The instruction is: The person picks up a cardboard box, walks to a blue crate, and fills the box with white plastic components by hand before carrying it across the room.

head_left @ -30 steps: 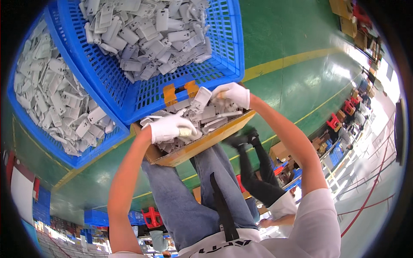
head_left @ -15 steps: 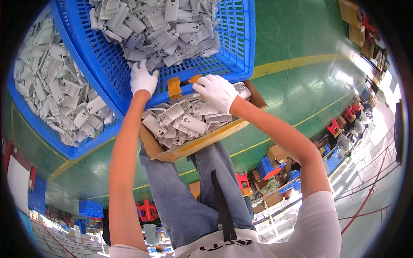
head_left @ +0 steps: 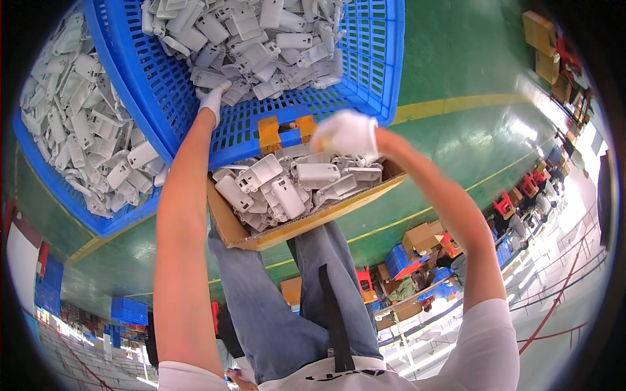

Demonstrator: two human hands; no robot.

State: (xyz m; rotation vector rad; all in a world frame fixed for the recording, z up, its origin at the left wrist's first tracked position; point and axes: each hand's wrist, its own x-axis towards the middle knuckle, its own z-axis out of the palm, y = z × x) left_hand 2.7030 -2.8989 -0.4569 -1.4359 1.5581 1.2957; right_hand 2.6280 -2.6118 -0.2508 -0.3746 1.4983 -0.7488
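A blue slatted plastic crate with many pale grey-white molded plastic parts is tilted toward me. My left hand, in a white glove, reaches inside against the lower edge of the pile; its thumb shows while its other fingers are hidden by the parts. Below the crate's near rim, a cardboard box holds more of the same parts. My gloved right hand is above the box's right part, just right of the orange tape on the crate rim; motion blur smears its fingers.
A second blue crate, full of similar parts, stands at the left. Green floor with yellow lines surrounds the crates. Cartons, red stools and seated people are farther off to the right. My legs are right beneath the box.
My right hand has left the crate's taped rim and moved right, over the box. My left hand has gone deeper against the parts, so its fingers are now hidden.
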